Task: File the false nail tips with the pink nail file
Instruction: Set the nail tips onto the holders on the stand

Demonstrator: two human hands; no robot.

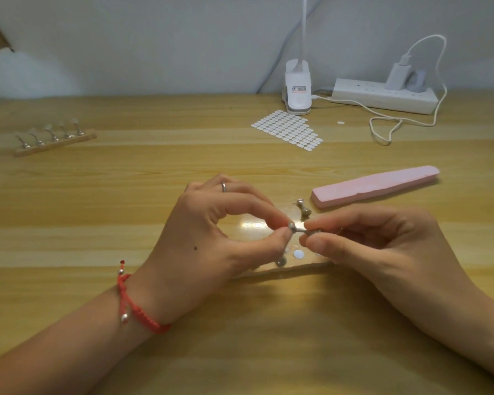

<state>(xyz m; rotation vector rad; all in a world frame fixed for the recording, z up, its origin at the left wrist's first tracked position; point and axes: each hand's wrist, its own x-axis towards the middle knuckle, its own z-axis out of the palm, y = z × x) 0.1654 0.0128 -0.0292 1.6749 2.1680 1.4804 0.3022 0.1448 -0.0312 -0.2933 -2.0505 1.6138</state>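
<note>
Far left, clear nail tips (48, 126) cap a row of metal stands (53, 139) on the wooden table (154, 166), the left hand (211, 240) and right hand (382, 246) both pinch one shiny loose stand (300, 230), and the blocky pink nail file (374, 185) lies flat beyond.

A home desk given over to nail craft is suggested. A light wooden tabletop (154, 172) is set against a plain white wall (154, 38). At the far right a clip-on lamp (297, 89) and a white power strip (382, 95) with a charger (397, 75) are seen. A sheet of oval stickers (288, 129), a nail-tip stand (54, 141) at the far left and a pink nail file (374, 186) are laid out.
</note>
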